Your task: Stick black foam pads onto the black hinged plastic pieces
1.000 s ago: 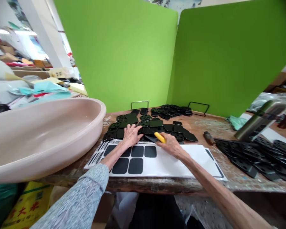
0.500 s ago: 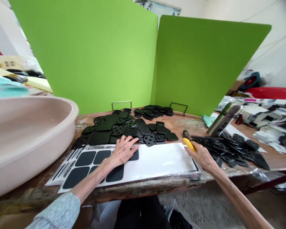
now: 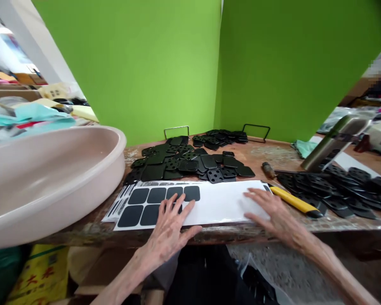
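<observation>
A white sheet (image 3: 222, 203) with rounded black stickers (image 3: 139, 196) on its left part lies along the table's front edge. My left hand (image 3: 170, 224) is over the stickers, fingers spread, thumb pointing right. Over the bare right end of the sheet is my right hand (image 3: 269, 212), its fingers apart and holding nothing. Just beyond its fingers lies a yellow utility knife (image 3: 295, 201) with a black end. More sheets with narrow dark strips (image 3: 122, 201) stick out from under the left end.
Behind the sheet, flat black pieces (image 3: 190, 163), some with holes, form a pile. More black pieces (image 3: 336, 188) lie at right, near a steel flask (image 3: 333, 144) and a small wooden-handled tool (image 3: 268, 170). A large pinkish basin (image 3: 114, 159) stands left; green panels (image 3: 139, 72) rise behind.
My right hand has let go of the yellow knife, which now lies right of the sheet, and has moved onto the sheet. My left hand has come nearer to me, and the view has shifted.
</observation>
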{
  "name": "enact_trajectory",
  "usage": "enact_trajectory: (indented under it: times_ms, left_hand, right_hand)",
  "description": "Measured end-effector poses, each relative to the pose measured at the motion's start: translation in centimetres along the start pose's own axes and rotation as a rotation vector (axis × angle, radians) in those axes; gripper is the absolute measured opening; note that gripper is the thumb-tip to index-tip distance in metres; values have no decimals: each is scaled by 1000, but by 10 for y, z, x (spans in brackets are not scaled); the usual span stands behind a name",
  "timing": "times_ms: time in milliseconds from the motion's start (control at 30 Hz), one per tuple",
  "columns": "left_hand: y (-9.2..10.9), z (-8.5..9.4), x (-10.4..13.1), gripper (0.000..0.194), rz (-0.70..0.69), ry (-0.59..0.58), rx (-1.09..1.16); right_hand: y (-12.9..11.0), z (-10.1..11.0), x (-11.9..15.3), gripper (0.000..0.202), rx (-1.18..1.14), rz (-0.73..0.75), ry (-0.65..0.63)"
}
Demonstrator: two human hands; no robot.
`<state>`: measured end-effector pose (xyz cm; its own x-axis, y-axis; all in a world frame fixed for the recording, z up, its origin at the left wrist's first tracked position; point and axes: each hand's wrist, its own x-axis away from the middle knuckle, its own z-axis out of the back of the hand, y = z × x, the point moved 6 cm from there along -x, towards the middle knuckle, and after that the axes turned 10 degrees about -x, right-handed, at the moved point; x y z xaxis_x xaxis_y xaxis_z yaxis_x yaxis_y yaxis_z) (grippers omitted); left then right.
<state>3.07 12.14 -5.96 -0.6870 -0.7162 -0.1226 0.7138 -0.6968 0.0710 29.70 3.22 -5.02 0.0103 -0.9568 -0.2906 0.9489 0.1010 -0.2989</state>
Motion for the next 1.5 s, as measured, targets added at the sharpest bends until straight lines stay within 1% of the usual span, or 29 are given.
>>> enact_trajectory:
  times_ms: [33, 100, 133, 167, 233, 300, 367, 433, 500, 600, 700, 833, 900, 1000, 1100, 1267, 1500]
  left_hand:
    - [-1, -2, 0, 60, 3, 16, -9]
    - [-2, -5, 0, 57, 6, 52, -23]
    - [-2, -6, 1, 56, 3, 66, -23]
    - [-2, -7, 1, 55, -4, 75, -17]
    - [-1, -6, 3, 52, -26, 83, 7]
    - [0, -4, 4, 50, -47, 81, 35]
    - [-1, 0, 2, 49, -57, 88, 61]
    - [-5, 6, -3, 45, -36, 128, 61]
    - [-11, 10, -7, 42, 17, 182, 31]
    - [-19, 12, -11, 42, 67, 205, -15]
    - [-24, 9, -11, 43, 79, 179, 17]
    - [-33, 7, -12, 38, 128, 209, 48]
    - [-35, 5, -12, 37, 129, 226, 46]
    - [-36, 2, -11, 37, 128, 238, 53]
    - [-36, 0, -9, 37, 127, 240, 61]
    - [-37, -2, -8, 37, 149, 230, 63]
    - [-38, -2, -10, 38, 185, 178, 122]
  right_hand:
    - [-17, -6, 1, 48, -33, 104, -27]
    - [-38, -15, 4, 38, -26, 211, -46]
    - [-45, -17, 6, 33, -7, 243, -41]
    - [-50, -17, 9, 33, 12, 266, -43]
    - [-56, -12, 16, 38, 33, 293, -61]
    - [-60, -3, 21, 35, 25, 278, -74]
    - [-59, 8, 19, 25, -7, 213, -52]
    - [-56, 15, 7, 22, -57, 132, -4]
    - [-51, 15, -15, 26, -104, 65, 43]
    - [-51, -1, -54, 30, -150, 30, 49]
    - [-72, -24, -81, 29, -200, 78, 21]
    - [-108, -48, -96, 27, -262, 144, -29]
    - [-117, -58, -102, 26, -269, 133, -55]
    - [-119, -71, -112, 26, -263, 111, -102]
    - [-119, -77, -119, 26, -253, 110, -140]
    - [-124, -79, -129, 22, -253, 130, -200]
    - [-119, -83, -147, 16, -353, 144, -308]
